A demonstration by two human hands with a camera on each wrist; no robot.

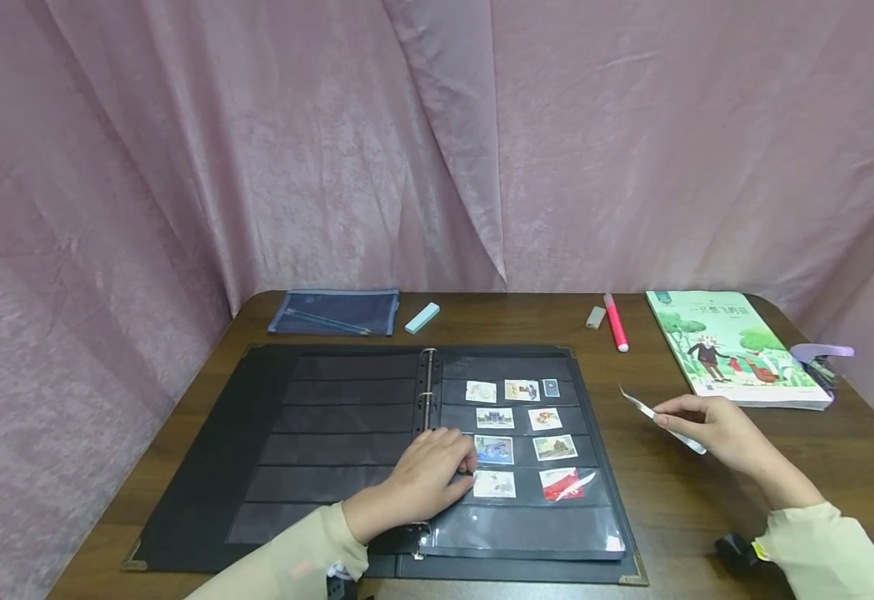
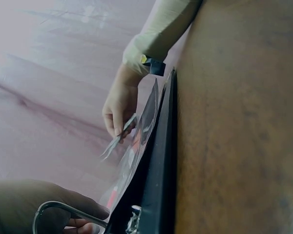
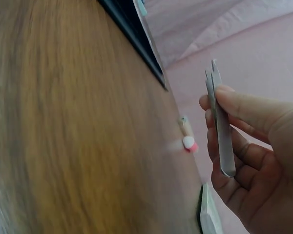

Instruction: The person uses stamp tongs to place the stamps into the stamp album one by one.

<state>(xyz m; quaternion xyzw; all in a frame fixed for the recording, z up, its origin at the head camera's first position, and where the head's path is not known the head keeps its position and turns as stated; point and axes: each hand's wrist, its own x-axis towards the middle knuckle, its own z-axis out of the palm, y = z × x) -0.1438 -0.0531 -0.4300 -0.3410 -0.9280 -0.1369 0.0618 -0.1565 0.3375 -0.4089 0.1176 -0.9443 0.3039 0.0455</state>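
A black ring-bound stamp album point(image 1: 192, 467) lies spread on the table. Several stamps, among them a red and white one point(image 1: 552, 482), sit in the pocket strips of its right page point(image 1: 519, 533). My left hand point(image 1: 425, 479) rests on that page beside the metal rings, its fingers loosely bent near the left column of stamps. Part of its fingertips is hidden in the head view. To the right of the album, my right hand point(image 1: 721, 433) pinches metal tweezers point(image 3: 224, 141) between thumb and fingers, above the table. Their tips point toward the album and hold nothing visible.
Along the back of the table point(image 1: 496, 321) lie a blue mesh pouch point(image 1: 317, 304), a light-blue stick-shaped block point(image 1: 422, 317), a small grey-white block point(image 1: 596, 317) and a pink marker point(image 1: 616, 323). A green-covered book point(image 1: 736, 350) lies at the right, with a purple-handled item point(image 1: 822, 352) next to it.
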